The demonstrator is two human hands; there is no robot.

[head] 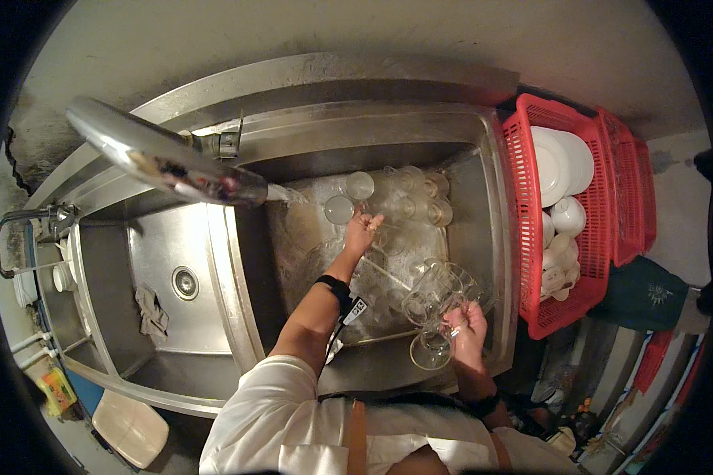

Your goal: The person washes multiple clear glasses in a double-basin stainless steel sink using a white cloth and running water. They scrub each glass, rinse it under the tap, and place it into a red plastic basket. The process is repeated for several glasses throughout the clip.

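My right hand (466, 323) grips a cluster of clear glasses (431, 350) by what look like their handles, over the front right of the steel sink basin (484, 208). Near the basin's middle my left hand (363, 228) is close beside a clear glass (338, 209); its fingers are curled, and whether they hold a handle or anything else is unclear. Another glass (360, 185) is just beyond it. More glasses (410, 178) stand grouped at the back right. Water (288, 195) runs from a large metal faucet (172, 169) into the basin.
A second steel basin (196, 237) with a drain and a grey cloth (152, 312) lies to the left. On the right, a red plastic basket (532, 297) holds white plates (561, 163) and white cups (568, 215). A beige plastic tub (132, 427) is at lower left.
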